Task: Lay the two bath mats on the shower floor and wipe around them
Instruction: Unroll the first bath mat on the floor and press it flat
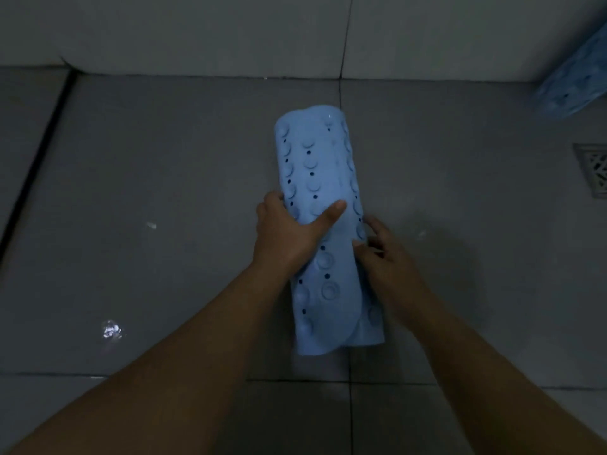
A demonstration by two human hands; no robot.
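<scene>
The pale blue rubber bath mat, rolled with suction cups outward (323, 224), lies lengthwise straight ahead over the grey tiled shower floor (157, 165), left hand (292, 229) wrapped over it, right hand (382, 247) pinching its right edge.

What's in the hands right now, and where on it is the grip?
The rolled blue mat, held around its middle: left hand wraps its left side, thumb across the top; right hand touches its right edge.

A light-blue bath mat (323, 205), rolled with suction cups outward, lies lengthwise over the grey shower floor (164, 159).
</scene>
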